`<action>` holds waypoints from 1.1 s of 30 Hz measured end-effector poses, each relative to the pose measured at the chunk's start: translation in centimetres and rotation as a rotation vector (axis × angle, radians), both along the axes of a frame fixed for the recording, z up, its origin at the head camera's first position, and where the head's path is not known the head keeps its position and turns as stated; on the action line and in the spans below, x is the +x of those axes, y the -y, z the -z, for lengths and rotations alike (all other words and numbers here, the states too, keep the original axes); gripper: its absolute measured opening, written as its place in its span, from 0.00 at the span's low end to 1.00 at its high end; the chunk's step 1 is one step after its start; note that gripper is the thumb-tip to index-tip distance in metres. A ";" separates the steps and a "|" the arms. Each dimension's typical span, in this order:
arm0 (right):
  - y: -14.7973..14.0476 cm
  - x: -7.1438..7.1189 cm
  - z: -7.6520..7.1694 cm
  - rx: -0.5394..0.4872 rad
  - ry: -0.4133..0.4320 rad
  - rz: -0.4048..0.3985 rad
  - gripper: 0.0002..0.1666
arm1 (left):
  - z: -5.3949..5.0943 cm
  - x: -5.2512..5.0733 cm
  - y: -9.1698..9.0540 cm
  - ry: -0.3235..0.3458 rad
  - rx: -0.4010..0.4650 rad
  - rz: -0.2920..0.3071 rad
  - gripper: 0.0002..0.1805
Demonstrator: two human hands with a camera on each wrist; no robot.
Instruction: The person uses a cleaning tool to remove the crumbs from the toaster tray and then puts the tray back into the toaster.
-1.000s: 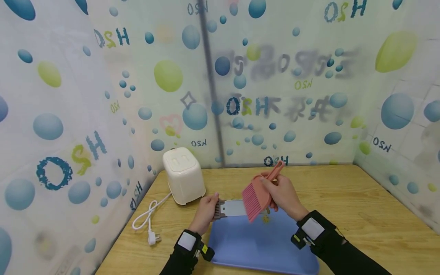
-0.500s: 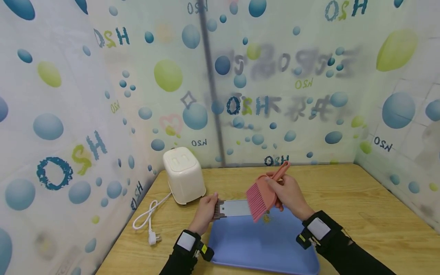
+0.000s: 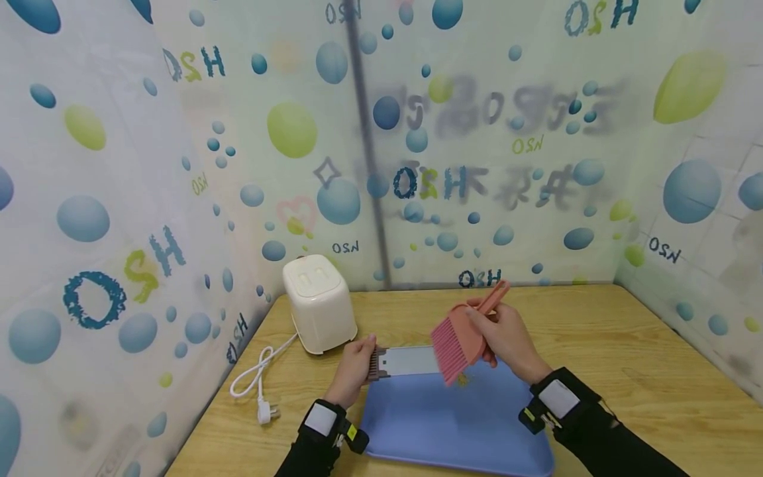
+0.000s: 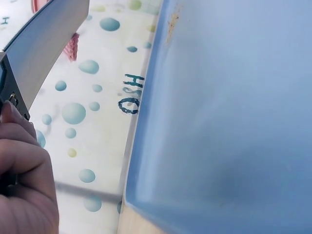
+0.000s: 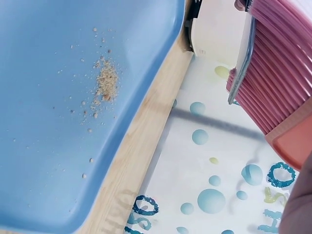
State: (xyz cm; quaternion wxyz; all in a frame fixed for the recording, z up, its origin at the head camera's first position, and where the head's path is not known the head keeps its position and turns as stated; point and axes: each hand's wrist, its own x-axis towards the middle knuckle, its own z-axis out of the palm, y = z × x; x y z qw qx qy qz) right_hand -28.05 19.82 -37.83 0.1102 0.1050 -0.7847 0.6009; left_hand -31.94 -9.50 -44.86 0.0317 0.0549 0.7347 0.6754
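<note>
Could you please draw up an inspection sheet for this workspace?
Surface: wooden table, light grain.
Job's things: blue tray on the table; grey plate held above its far edge; pink brush, bristles at the plate; cream appliance standing at the back left.
Clutter: crumbs in a small heap on the blue tray, some scattered.
Hands: left hand grips the plate's toothed end; right hand holds the brush.
Cables: white cable looped beside the appliance, its plug lying unplugged.
Surroundings: curtain printed with bubbles and mirrored H2O lettering.

Left hand (image 3: 353,371) gripping, right hand (image 3: 507,339) gripping; forearms (image 3: 620,434) slanting inward
</note>
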 end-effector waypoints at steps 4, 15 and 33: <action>-0.3 0.1 0.0 -0.001 -0.010 -0.001 0.28 | 0.0 0.0 0.2 -0.001 0.010 0.012 0.27; -0.9 0.3 -0.2 0.020 -0.001 0.018 0.29 | 0.1 -0.2 0.3 -0.003 0.017 0.012 0.27; -1.9 0.6 -0.1 0.025 0.002 0.063 0.28 | 0.0 0.2 0.7 0.009 0.007 0.015 0.27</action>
